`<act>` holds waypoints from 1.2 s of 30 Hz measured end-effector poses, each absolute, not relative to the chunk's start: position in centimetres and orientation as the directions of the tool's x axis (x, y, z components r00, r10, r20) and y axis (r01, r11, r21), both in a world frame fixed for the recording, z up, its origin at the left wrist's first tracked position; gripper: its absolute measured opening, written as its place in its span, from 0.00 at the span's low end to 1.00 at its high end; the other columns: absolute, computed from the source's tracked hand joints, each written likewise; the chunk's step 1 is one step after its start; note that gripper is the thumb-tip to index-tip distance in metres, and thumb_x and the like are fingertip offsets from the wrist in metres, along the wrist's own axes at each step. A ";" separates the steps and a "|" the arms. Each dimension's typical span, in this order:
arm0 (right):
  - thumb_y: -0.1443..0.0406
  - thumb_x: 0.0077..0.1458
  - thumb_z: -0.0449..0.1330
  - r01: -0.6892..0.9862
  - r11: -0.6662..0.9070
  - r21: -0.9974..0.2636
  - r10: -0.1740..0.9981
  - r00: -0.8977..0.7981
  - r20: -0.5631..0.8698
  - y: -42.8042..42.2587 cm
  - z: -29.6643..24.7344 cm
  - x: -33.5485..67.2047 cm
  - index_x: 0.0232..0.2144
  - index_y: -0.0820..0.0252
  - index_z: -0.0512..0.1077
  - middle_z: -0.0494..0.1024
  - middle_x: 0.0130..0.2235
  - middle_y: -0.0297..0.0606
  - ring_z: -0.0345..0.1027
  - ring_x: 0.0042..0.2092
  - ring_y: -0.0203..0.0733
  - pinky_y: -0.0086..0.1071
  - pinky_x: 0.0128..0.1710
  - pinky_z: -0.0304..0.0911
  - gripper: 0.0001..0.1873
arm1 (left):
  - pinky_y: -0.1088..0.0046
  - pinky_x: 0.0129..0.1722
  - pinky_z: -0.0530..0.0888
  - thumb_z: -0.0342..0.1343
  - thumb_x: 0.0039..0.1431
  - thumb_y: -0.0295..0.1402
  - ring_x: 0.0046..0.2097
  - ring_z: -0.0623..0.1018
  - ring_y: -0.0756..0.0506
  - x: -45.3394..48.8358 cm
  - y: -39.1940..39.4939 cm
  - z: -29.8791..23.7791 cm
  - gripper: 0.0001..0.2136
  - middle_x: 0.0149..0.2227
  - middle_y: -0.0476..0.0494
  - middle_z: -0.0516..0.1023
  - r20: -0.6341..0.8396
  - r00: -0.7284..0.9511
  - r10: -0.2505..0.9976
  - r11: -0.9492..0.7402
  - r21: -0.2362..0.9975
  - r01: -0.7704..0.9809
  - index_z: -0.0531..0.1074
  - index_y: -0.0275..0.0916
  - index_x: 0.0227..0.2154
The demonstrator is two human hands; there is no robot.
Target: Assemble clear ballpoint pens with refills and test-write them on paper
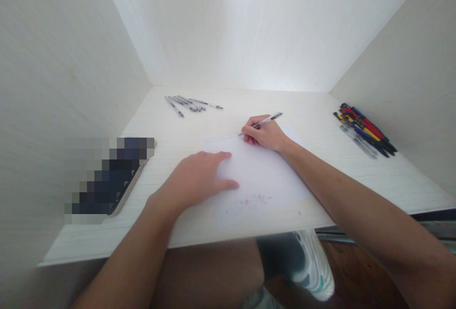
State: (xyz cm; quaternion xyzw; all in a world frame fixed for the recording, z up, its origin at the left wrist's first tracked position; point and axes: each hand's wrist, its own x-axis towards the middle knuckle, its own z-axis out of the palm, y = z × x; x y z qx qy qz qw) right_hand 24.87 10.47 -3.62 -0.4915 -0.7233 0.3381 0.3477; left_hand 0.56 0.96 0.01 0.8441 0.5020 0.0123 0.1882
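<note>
A sheet of white paper [265, 171] lies on the white desk, with faint writing along its upper left part and small dark and reddish marks near its lower edge. My right hand [261, 131] is closed around a clear ballpoint pen [270, 119], whose tip touches the paper at the end of the written line. Flat on the paper's left side rests my left hand [199, 173], thumb and fingers apart and holding nothing.
Several clear pens [188, 104] lie at the back left. Yellow, red, blue and black pens [366, 131] are piled by the right wall. A phone-like dark object [117, 176], partly pixelated, sits at the left. Panels enclose the desk on three sides.
</note>
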 end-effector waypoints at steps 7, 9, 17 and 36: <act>0.63 0.58 0.61 0.519 0.309 -0.797 0.943 -0.277 0.186 10.3 -3.4 24.8 0.24 0.63 0.76 0.79 0.24 0.40 0.66 0.24 0.34 0.28 0.23 0.59 0.12 | 0.53 0.57 0.74 0.58 0.61 0.56 0.58 0.78 0.31 0.6 0.9 0.1 0.36 0.60 0.38 0.79 -0.180 0.488 0.854 -0.415 0.329 0.848 0.67 0.44 0.69; 0.63 0.58 0.61 0.522 0.304 -0.797 0.945 -0.272 0.181 10.3 -3.4 24.9 0.24 0.63 0.76 0.79 0.24 0.39 0.66 0.24 0.34 0.28 0.23 0.59 0.12 | 0.53 0.58 0.73 0.58 0.62 0.56 0.58 0.78 0.30 0.6 0.9 0.2 0.36 0.60 0.37 0.79 -0.183 0.490 0.852 -0.418 0.327 0.848 0.67 0.43 0.69; 0.64 0.57 0.61 0.497 0.294 -0.817 0.945 -0.279 0.170 10.4 -3.4 25.0 0.24 0.63 0.76 0.79 0.24 0.39 0.66 0.23 0.33 0.28 0.23 0.60 0.11 | 0.54 0.57 0.73 0.57 0.62 0.57 0.58 0.78 0.31 0.6 0.8 0.4 0.36 0.60 0.38 0.79 -0.178 0.496 0.850 -0.421 0.338 0.842 0.68 0.44 0.68; 0.63 0.58 0.61 0.489 0.301 -0.819 0.943 -0.280 0.180 10.5 -3.7 25.1 0.24 0.62 0.75 0.79 0.24 0.39 0.66 0.23 0.33 0.28 0.22 0.59 0.12 | 0.54 0.54 0.74 0.56 0.62 0.57 0.56 0.79 0.30 0.7 0.8 0.6 0.35 0.55 0.37 0.82 -0.207 0.488 0.848 -0.415 0.314 0.854 0.68 0.44 0.68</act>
